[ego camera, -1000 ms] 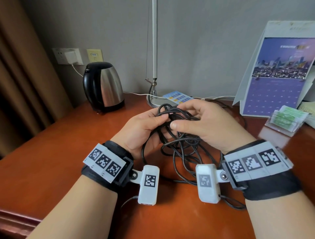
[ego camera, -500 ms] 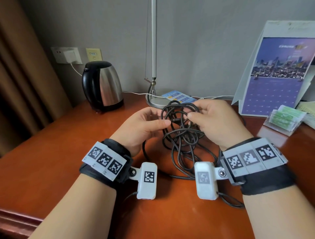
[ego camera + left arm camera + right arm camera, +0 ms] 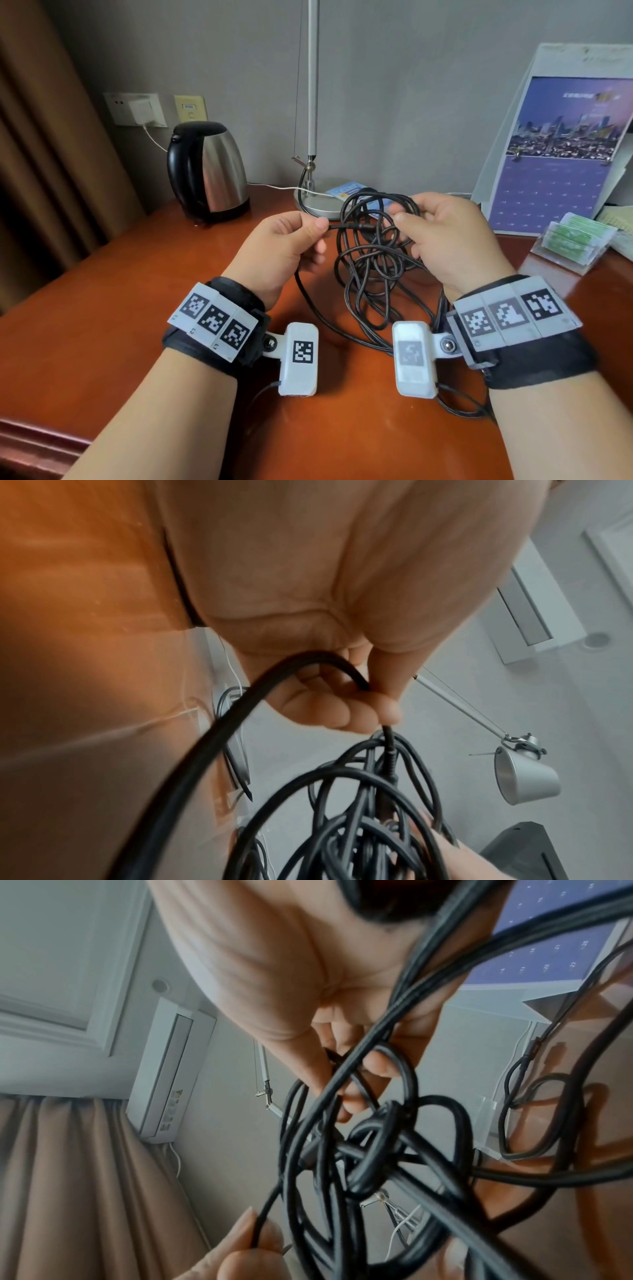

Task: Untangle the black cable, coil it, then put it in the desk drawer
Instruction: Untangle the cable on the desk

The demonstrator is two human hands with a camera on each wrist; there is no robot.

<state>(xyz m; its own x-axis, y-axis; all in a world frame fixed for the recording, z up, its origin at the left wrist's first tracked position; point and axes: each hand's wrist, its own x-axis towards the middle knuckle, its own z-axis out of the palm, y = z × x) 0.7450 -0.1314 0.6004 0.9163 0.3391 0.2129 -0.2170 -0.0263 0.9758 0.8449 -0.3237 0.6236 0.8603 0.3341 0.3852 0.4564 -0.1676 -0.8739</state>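
Two hands are held up over a brown wooden surface (image 3: 102, 325), with a black cable (image 3: 373, 270) between them. Far to the left, a brown curtain (image 3: 41, 154) is seen. Next to it, a white charger (image 3: 142, 111) is plugged into the wall. A black and silver kettle (image 3: 209, 171) is set on the surface below the charger, near the back wall.

Moving right, the left hand (image 3: 277, 253) is seen. One strand of the cable is pinched between its thumb and fingers (image 3: 387, 710), which are curled tight together. From this pinch the strand is stretched level to the right, into the tangle. Another part of the cable is hung down from the left hand to the surface.

Behind the hands, a silver lamp pole (image 3: 312, 85) is stood on a round base (image 3: 318, 209).

In the middle, the cable is bunched in many messy loops. The top of the bunch is held in the air, and the lower loops are laid on the surface between the two wrists.

Next, the right hand (image 3: 452, 240) is seen. The top loops of the tangle are gripped by its fingers (image 3: 380, 1066) and thumb, which are bent around several strands.

Far to the right, a purple calendar (image 3: 561, 154) is propped up against the wall. A clear holder with green packets (image 3: 579, 240) is placed just in front of it.
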